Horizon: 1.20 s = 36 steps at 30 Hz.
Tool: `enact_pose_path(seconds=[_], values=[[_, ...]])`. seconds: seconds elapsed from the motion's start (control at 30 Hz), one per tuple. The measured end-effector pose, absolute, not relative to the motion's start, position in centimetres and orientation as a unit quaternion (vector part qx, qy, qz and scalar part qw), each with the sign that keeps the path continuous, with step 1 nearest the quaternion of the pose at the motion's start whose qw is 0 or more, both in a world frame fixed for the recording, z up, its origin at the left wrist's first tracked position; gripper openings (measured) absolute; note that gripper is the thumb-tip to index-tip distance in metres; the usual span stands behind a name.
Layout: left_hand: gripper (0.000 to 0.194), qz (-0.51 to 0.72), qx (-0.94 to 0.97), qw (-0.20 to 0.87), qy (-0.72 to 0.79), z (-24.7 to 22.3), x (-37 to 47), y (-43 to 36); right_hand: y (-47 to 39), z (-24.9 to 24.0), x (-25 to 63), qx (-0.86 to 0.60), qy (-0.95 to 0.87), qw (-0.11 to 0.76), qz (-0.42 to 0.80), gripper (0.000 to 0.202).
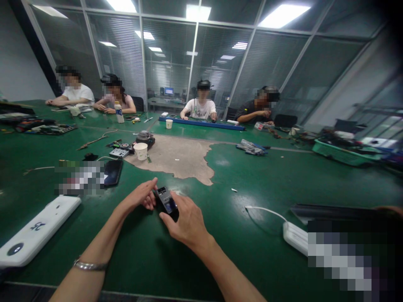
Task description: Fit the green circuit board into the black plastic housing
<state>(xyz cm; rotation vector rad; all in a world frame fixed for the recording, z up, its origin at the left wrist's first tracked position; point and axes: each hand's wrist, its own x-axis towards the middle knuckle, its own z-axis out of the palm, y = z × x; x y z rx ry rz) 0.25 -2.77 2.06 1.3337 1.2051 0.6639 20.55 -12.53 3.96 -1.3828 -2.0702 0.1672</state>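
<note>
A small black glossy device like a phone (166,202) is tilted above the green table in front of me. My right hand (189,220) grips it from the right, thumb along the near edge and fingers at the far side. Beside its upper left corner is my left hand (143,196), one finger stretched out and the others loosely curled, close to or touching the device's edge. A silver bracelet (90,266) circles my left wrist.
A white power bank (40,230) lies left, a dark phone (112,173) behind it. A paper cup (140,151) stands near electronic parts. At right are a white cabled block (294,237), gloves (252,147) and a green basket (343,153). Several people sit across the table.
</note>
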Motion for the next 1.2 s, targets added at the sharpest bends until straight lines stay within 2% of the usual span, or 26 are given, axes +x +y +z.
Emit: enact_pose_path(seconds=[0.23, 0.57, 0.8, 1.07, 1.2], values=[[0.072, 0.281, 0.569, 0.575, 0.516, 2.2, 0.3, -2.9, -12.3, 3.3, 20.6, -0.519, -0.791, 0.316, 0.077, 0.054], [0.069, 0.271, 0.572, 0.58, 0.512, 2.4, 0.3, -2.9, -10.7, 4.2, 21.8, -0.522, -0.711, 0.46, 0.1, 0.052], [0.068, 0.267, 0.573, 0.58, 0.514, 1.8, 0.2, -2.6, -9.3, 3.5, 23.6, -0.595, -0.689, 0.41, 0.052, 0.052], [0.071, 0.266, 0.57, 0.578, 0.519, 1.9, 0.3, -2.6, -8.5, 2.1, 24.5, -0.663, -0.681, 0.303, 0.071, 0.057], [0.072, 0.261, 0.578, 0.574, 0.518, 1.7, 0.2, -2.6, -8.6, 2.1, 24.5, -0.658, -0.687, 0.305, 0.045, 0.066]])
